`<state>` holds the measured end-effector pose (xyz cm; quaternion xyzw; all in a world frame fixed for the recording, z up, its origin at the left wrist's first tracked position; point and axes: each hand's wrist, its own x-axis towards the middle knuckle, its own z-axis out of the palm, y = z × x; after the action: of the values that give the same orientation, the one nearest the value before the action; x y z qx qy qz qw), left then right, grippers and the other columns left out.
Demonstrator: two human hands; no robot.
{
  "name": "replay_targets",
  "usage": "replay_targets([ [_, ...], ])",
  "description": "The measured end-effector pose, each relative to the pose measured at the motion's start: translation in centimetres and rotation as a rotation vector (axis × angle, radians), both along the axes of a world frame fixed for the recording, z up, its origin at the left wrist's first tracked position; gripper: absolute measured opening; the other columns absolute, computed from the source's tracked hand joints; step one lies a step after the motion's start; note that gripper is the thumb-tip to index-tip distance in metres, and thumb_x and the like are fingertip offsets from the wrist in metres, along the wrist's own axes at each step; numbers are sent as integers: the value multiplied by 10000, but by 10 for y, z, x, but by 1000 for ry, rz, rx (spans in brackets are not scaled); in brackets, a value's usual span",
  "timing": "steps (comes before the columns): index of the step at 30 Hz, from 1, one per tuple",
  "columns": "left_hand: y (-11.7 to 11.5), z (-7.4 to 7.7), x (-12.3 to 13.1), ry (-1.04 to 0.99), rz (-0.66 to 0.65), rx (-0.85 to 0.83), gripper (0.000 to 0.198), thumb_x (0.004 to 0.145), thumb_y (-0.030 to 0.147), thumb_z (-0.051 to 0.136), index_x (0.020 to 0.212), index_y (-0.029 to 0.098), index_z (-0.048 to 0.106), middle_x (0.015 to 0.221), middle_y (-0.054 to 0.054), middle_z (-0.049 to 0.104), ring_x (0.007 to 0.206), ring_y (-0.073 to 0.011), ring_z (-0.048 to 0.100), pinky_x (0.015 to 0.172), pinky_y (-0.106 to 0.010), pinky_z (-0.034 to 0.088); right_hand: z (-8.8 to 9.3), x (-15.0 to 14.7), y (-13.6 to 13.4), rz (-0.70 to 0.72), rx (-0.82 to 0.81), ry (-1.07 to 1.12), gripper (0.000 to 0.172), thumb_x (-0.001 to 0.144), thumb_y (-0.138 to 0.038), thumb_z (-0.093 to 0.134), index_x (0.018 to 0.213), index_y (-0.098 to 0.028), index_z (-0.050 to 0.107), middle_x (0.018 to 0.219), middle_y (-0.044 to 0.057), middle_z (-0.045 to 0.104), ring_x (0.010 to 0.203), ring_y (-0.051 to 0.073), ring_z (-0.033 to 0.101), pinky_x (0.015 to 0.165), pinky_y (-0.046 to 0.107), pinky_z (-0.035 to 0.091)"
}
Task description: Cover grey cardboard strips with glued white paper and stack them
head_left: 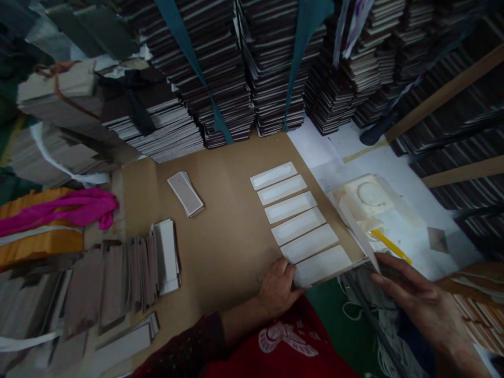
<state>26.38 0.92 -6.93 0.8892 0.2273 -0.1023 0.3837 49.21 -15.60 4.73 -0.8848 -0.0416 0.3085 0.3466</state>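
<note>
Several white rectangular strips point(298, 226) lie in a column on a brown cardboard sheet point(228, 220). My left hand point(279, 287) rests at the sheet's near edge, fingers curled against the left end of the nearest strip point(323, 265). My right hand point(421, 304) hovers past the sheet's right corner, its fingers stretched out and apart beside a thin white strip point(356, 226) that slants upward from them; whether they touch it is unclear. A yellow stick point(390, 245) lies just beyond, next to a whitish glue tray point(368, 197).
Tall stacks of dark boards point(271, 63) wall off the back and right. A small pile of cards point(186, 193) lies mid-sheet. Fanned grey and white cards point(129, 273) crowd the left, with pink cloth point(63, 207) on yellow bundles. Cords hang below the sheet's edge.
</note>
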Motion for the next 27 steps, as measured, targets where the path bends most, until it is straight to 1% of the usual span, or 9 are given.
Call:
replay_targets([
  [2,-1,0,0,13,27,5,451,838,509,672,1120,180,546,1132,-96,548,1078,-279,537,980,-426,460,-3,1,-1,14,21,6,721,568,-573,791,1205,-256,676,1060,39,757,1049,302,690,872,347,596],
  [6,-4,-2,-1,9,42,9,449,841,498,674,1121,176,536,1146,-93,538,1081,-273,530,986,-419,461,-5,-1,5,29,56,-11,687,596,-556,781,1199,-244,673,1124,47,738,1020,286,699,803,311,612],
  [10,-7,-4,-2,30,60,11,502,821,538,681,1137,179,526,1158,-99,534,1075,-283,528,982,-435,461,-2,-2,11,26,39,-51,629,581,-549,782,1127,-245,706,1073,55,750,953,296,715,757,336,620],
  [12,-8,-4,-2,53,76,13,508,821,544,675,1139,179,523,1152,-100,535,1061,-284,533,972,-437,465,-2,-1,11,38,47,-56,621,586,-553,780,1119,-242,707,1066,62,750,968,304,709,783,360,615],
  [16,-10,-4,-2,99,79,23,518,820,552,666,1142,172,521,1156,-112,536,1060,-303,528,972,-464,456,-7,1,9,80,37,-32,674,601,-595,764,1165,-234,681,1135,77,725,1046,318,678,926,440,562],
  [19,-12,-3,-1,123,80,33,501,822,532,661,1140,171,523,1169,-122,535,1067,-314,522,978,-479,446,-12,1,7,92,49,-33,682,617,-601,763,1181,-228,672,1153,89,717,1055,315,673,986,462,523],
  [21,-12,-2,1,134,85,49,473,811,498,672,1123,171,532,1172,-124,538,1065,-315,526,982,-474,442,-14,2,6,100,68,-29,677,623,-589,773,1187,-230,669,1157,85,715,1047,303,676,975,436,534],
  [24,-10,3,0,158,67,76,468,767,436,705,1108,158,543,1153,-130,551,1058,-318,537,974,-466,438,-16,2,4,136,97,-19,692,624,-581,781,1208,-229,658,1184,85,702,1012,287,688,904,389,575],
  [27,-1,8,-9,176,30,94,505,722,403,722,1113,137,546,1146,-145,561,1073,-333,540,968,-479,423,-17,2,3,234,88,-48,682,643,-592,768,1212,-236,653,1178,91,699,1003,284,687,892,390,581],
])
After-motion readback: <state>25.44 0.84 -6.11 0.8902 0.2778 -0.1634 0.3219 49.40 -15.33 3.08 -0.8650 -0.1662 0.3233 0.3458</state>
